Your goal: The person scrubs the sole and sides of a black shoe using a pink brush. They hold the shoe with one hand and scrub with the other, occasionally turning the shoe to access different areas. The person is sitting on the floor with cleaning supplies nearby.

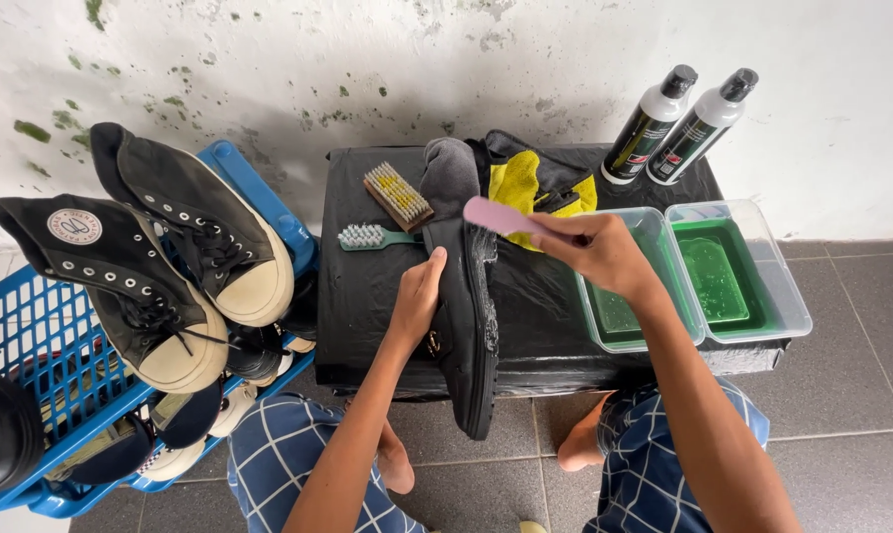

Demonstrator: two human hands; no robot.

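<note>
My left hand [417, 296] grips a black shoe [471, 336] on its side, holding it on edge over the black-covered table [367, 296] with its sole facing right. Soapy foam shows along the sole near the top. My right hand [599, 252] holds a pink brush [501, 217] against the upper end of the shoe. Behind the shoe lie a wooden brush [397, 194], a green toothbrush-like brush [372, 237], a grey cloth [449, 173] and a yellow cloth [515, 183].
Two clear tubs [752, 271] with green water stand on the table's right side. Two bottles [673, 123] lean on the wall behind them. At left, a blue basket [32, 336] carries two black high-top sneakers [160, 266] and other shoes. Grey floor tiles lie below.
</note>
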